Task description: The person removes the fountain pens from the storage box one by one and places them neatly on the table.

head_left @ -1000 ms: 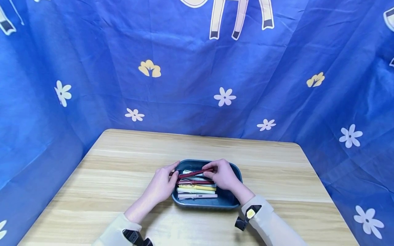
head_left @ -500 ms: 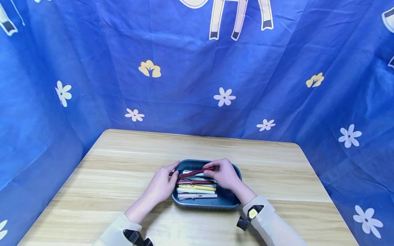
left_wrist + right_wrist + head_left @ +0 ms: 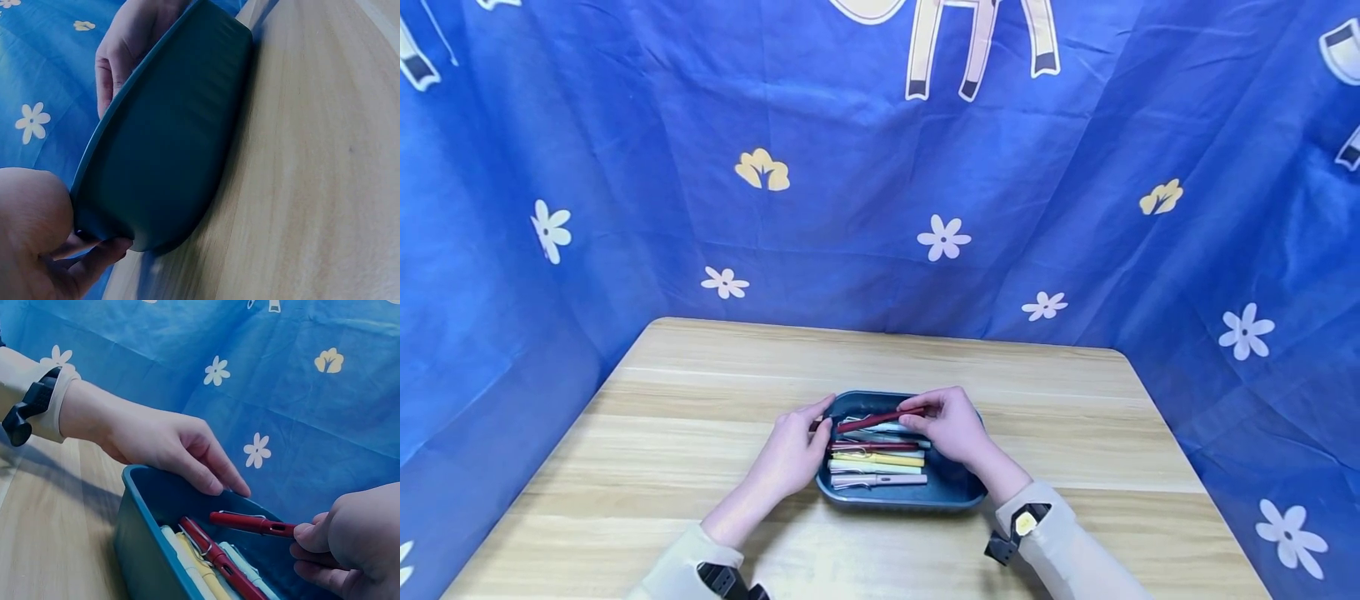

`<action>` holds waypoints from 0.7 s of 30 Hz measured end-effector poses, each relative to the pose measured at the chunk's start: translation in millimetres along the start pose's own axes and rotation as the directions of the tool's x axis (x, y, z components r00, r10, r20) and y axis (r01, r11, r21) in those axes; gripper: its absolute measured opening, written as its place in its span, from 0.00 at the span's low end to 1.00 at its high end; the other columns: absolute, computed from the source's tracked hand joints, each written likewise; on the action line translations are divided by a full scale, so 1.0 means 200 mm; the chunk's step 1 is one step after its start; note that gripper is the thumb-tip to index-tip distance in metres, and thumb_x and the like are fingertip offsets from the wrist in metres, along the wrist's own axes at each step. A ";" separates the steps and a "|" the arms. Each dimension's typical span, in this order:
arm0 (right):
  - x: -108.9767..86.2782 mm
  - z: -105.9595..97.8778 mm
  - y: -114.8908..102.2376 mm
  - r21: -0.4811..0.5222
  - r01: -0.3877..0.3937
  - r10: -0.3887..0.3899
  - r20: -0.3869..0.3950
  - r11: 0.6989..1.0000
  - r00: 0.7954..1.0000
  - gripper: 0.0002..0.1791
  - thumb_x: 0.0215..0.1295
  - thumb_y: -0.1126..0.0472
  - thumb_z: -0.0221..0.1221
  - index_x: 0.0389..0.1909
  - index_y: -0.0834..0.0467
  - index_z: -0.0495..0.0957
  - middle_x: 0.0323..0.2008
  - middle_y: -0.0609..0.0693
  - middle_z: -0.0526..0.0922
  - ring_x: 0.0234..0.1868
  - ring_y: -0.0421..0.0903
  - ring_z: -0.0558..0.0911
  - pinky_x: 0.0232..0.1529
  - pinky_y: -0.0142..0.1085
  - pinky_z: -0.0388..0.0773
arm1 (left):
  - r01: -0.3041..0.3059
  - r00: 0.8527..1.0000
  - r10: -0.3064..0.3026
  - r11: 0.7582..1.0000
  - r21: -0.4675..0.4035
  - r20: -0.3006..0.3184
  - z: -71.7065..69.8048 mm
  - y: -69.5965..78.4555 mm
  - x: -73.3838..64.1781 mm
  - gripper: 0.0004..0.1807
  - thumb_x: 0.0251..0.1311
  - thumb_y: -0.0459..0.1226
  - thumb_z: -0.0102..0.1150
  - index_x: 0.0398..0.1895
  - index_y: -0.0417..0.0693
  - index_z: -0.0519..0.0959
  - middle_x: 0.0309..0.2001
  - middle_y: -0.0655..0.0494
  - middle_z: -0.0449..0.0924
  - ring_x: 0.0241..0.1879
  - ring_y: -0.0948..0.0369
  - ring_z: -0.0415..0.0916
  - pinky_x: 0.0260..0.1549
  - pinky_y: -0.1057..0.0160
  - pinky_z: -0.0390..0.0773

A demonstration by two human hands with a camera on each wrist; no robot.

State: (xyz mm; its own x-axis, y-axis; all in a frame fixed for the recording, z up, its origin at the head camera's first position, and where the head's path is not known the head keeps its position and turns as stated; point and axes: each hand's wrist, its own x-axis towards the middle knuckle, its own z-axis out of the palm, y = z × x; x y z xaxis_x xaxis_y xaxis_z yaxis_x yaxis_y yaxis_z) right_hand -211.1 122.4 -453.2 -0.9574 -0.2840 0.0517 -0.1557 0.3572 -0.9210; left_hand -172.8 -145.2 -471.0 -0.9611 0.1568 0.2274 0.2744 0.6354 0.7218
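A dark teal plastic bin [image 3: 898, 504] stands on the table with several clip pens in its left part. My left hand [image 3: 790, 450] holds the bin's left end, thumb on the inner side of the rim and fingers outside it. My right hand [image 3: 953, 427] pinches a red pen [image 3: 250, 523] by one end, between thumb and fingers. The pen slants over the others, its clip end toward the left hand. Below it lie a second red pen [image 3: 219, 556], a yellow pen [image 3: 880, 459], a greyish pen [image 3: 880, 480] and pale ones, side by side.
The light wood table [image 3: 700, 375] reaches back to a blue curtain [image 3: 850, 208] printed with flowers and animals, which also hangs on both sides. Each wrist wears a black camera strap; the left strap [image 3: 31, 406] shows over a pale sleeve.
My right hand and the red pen have shifted slightly to the right. The left hand keeps its hold on the bin, and the head view has turned a touch.
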 end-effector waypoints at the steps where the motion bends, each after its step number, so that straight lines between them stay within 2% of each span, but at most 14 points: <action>1: 0.00 0.00 0.00 0.008 0.004 -0.004 -0.001 1.000 1.000 0.07 0.65 0.67 0.73 0.43 0.59 0.92 0.37 0.49 0.91 0.35 0.42 0.86 0.35 0.32 0.82 | 0.000 1.000 0.000 1.000 0.002 0.000 0.00 0.00 0.00 0.25 0.75 0.32 0.57 0.73 0.34 0.73 0.67 0.33 0.76 0.60 0.43 0.81 0.63 0.46 0.77; 5: -0.01 -0.02 -0.01 0.044 0.025 -0.024 -0.011 0.999 1.000 0.07 0.63 0.69 0.73 0.42 0.61 0.92 0.39 0.53 0.91 0.35 0.43 0.85 0.35 0.31 0.82 | -0.004 1.000 0.004 1.000 0.005 -0.001 0.00 0.00 0.00 0.25 0.75 0.32 0.57 0.73 0.35 0.73 0.67 0.33 0.76 0.61 0.43 0.80 0.63 0.45 0.76; 11: -0.02 -0.07 -0.01 0.086 0.059 -0.057 -0.017 0.995 0.998 0.08 0.64 0.69 0.73 0.43 0.64 0.91 0.41 0.54 0.91 0.40 0.45 0.88 0.41 0.32 0.86 | 0.004 1.000 -0.004 1.000 -0.004 0.000 0.00 -0.01 0.00 0.25 0.76 0.32 0.56 0.73 0.34 0.73 0.68 0.33 0.75 0.62 0.43 0.80 0.63 0.46 0.76; 21: -0.07 -0.24 -0.04 0.089 0.079 -0.073 -0.073 0.993 0.995 0.09 0.63 0.68 0.74 0.44 0.63 0.91 0.41 0.54 0.92 0.41 0.48 0.89 0.43 0.33 0.87 | 0.019 1.000 -0.019 1.000 0.000 0.000 0.00 0.00 0.01 0.26 0.76 0.32 0.56 0.74 0.35 0.72 0.69 0.32 0.74 0.65 0.41 0.77 0.65 0.44 0.73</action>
State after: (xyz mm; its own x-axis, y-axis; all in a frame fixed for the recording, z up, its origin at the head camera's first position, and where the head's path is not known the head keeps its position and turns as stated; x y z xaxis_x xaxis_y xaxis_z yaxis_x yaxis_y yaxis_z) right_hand -207.3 165.6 -428.2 -0.9587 -0.2440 0.1464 -0.2087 0.2535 -0.9446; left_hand -174.0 -145.0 -471.3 -0.9661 0.1448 0.2136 0.2561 0.6385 0.7258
